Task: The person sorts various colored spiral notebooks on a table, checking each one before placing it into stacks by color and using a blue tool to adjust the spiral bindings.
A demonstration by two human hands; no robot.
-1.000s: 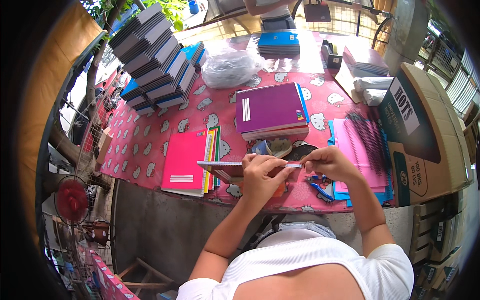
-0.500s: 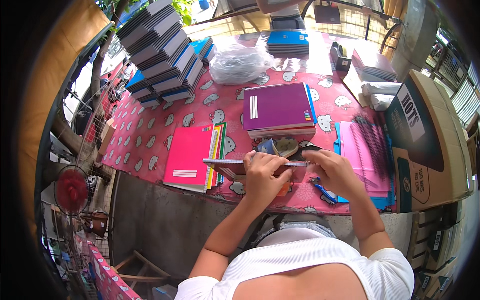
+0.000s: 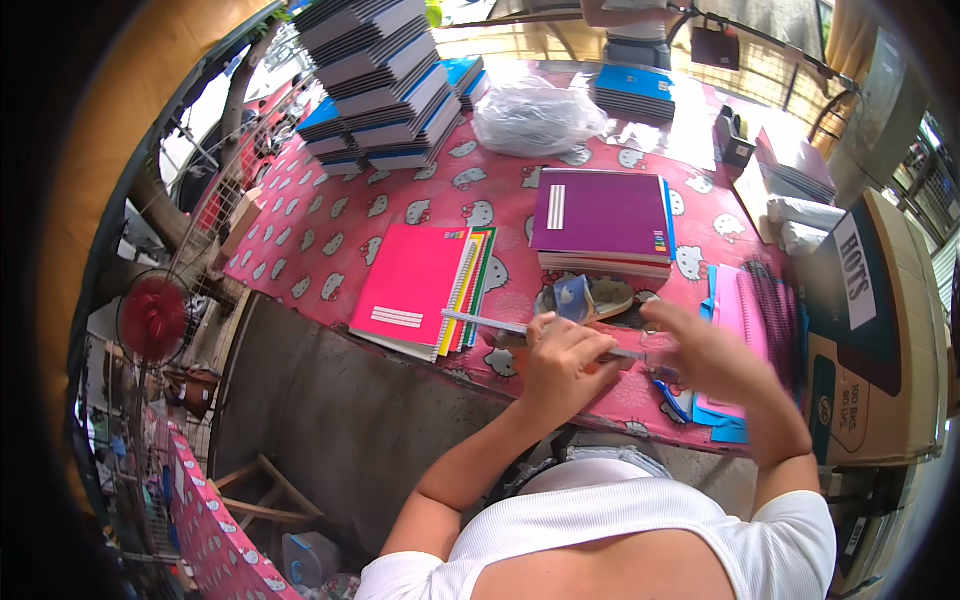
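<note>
My left hand [image 3: 568, 362] grips a thin notebook [image 3: 485, 322], held edge-on above the front of the table, its right end tipped slightly down. The fingers lie over its upper edge, and its cover is mostly hidden from this angle. At the right end of the notebook is my right hand [image 3: 715, 350], smeared by motion, so its fingers cannot be made out. Just below that hand a blue-handled hand tool [image 3: 670, 400] lies on the tablecloth. Behind the notebook sits a small open pouch or case [image 3: 590, 298], blue and beige, partly covered by my hands.
Pink notebooks [image 3: 415, 275] lie left, purple ones [image 3: 600, 215] behind. Dark plastic coils [image 3: 768, 310] rest on pink covers [image 3: 733, 300] beside a cardboard box [image 3: 875, 330]. Tall notebook stacks [image 3: 385, 90], a plastic bag [image 3: 535, 120] and a tape dispenser [image 3: 735, 138] stand farther back; another person [image 3: 635, 30] is beyond.
My right hand has shifted a little right and blurred. The notebook's right end has dipped. The whole view has turned, so table things appear farther right.
</note>
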